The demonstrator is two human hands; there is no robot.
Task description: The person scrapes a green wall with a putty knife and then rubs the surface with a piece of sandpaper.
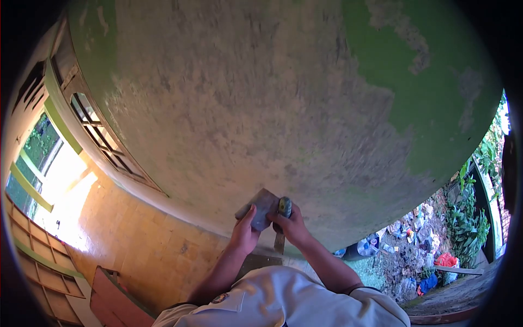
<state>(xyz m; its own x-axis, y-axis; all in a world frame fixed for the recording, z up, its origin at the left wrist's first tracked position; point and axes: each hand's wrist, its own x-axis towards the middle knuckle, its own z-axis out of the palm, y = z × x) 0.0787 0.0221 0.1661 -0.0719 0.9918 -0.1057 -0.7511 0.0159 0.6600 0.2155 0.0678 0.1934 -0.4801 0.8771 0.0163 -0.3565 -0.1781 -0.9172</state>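
Observation:
In front of my chest, both hands are on a bent grey sheet (265, 207) that looks like sandpaper. My left hand (246, 231) is closed on its left side, with the thumb lying over the face. My right hand (291, 226) pinches the right edge of the sheet and also grips a scraper (285, 206). The scraper's dark, yellow-marked handle points up, and its flat blade hangs below the fingers. Beyond the hands rises a wall (245, 109) with a broad bare, greyish patch between areas of green paint.
A window (98, 133) and a tiled floor (158, 229) lie to the left. A reddish-brown board (114, 297) stands at lower left. On the right are scattered litter (419, 234), green plants (466, 218) and a plank (460, 270).

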